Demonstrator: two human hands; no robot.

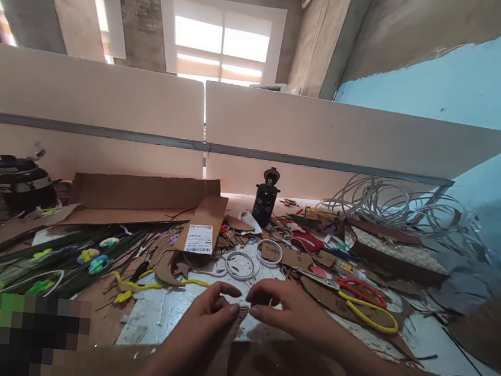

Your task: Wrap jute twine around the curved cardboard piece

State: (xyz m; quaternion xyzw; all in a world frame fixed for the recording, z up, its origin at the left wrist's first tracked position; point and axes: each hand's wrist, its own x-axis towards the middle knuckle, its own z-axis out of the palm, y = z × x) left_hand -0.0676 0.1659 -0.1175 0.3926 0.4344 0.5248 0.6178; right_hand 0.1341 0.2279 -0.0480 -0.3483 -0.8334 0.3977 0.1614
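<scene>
My left hand (214, 313) pinches a small pale ribbed piece (242, 312), located between both hands. My right hand (281, 306) curves at its right edge; grip unclear. Judged step: fingertip working of the piece; next move likely needs a steady left pinch.

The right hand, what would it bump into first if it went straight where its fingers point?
Probably the left hand, just across a narrow gap, though one picture makes depth hard to judge.

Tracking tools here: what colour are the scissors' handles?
One red handle, one yellow handle; best in the head view.
</scene>
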